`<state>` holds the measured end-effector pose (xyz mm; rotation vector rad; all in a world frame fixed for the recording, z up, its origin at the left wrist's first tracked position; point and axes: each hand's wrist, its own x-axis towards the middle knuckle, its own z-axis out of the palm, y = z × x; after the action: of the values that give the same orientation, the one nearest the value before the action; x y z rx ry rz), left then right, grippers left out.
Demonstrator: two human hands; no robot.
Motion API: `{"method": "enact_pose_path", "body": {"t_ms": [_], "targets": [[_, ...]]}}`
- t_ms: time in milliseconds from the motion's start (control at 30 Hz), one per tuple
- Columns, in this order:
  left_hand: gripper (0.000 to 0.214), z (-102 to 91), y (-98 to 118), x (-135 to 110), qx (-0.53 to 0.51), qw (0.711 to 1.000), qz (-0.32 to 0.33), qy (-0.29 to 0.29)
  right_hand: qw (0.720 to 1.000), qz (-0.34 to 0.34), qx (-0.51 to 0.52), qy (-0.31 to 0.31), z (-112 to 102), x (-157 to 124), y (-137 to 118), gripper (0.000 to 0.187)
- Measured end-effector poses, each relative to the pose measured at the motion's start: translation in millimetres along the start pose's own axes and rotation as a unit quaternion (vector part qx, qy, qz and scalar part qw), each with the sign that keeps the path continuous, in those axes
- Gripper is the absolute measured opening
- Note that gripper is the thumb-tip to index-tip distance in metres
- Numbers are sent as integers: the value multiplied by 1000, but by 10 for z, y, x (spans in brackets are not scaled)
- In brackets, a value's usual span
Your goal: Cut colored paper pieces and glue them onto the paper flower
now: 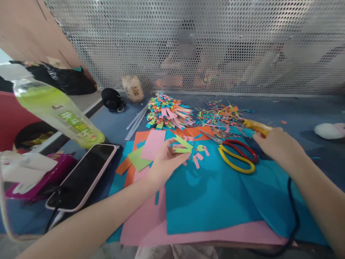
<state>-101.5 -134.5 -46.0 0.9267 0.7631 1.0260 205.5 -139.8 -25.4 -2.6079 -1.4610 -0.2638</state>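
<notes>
My left hand [167, 160] pinches a light green paper piece [182, 143] cut into fringe-like strips, above the blue sheet [207, 201]. Small pink paper bits [197, 158] lie just beyond its fingertips. My right hand [279, 145] is wrapped round a yellow glue gun [256, 126], whose front points left toward the paper scraps; a black cord [295, 212] runs below that wrist. Between the hands lie scissors [238, 154] with one red and one yellow handle. A layered cone of coloured paper fringe [167, 113] stands behind my left hand.
Shredded paper scraps [219, 117] are heaped at the back before a perforated metal panel [121, 43]. Clear sticks [137, 122] lie left of the cone. A phone [83, 176], a green drink bottle [56, 108] and a purple power strip [54, 176] take up the left side.
</notes>
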Motion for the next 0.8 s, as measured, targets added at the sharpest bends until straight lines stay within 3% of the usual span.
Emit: {"method": "enact_pose_path", "body": {"t_ms": [100, 167, 267, 333, 400, 467, 667, 800], "targets": [[51, 5, 18, -5, -9, 1000, -8, 8, 998, 2, 3, 68, -118, -117, -135, 55], [50, 7, 33, -9, -10, 1000, -17, 14, 984, -64, 51, 161, -177, -238, -226, 46], [45, 9, 50, -10, -11, 999, -28, 18, 937, -204, 111, 261, -200, -437, -317, 43], [43, 13, 57, -4, -16, 999, -35, 20, 888, -303, 130, 321, -186, -548, -346, 46], [42, 22, 60, 3, -18, 999, -43, 27, 855, -377, 129, 332, -169, -625, -361, 51], [42, 31, 62, 9, -18, 998, -48, 31, 842, -411, 124, 326, -159, -669, -370, 54], [42, 46, 66, 15, -14, 998, -55, 32, 824, -443, 101, 339, -129, -699, -401, 61], [41, 47, 67, 13, -3, 998, -57, 33, 831, -446, 95, 318, -94, -708, -391, 62]]}}
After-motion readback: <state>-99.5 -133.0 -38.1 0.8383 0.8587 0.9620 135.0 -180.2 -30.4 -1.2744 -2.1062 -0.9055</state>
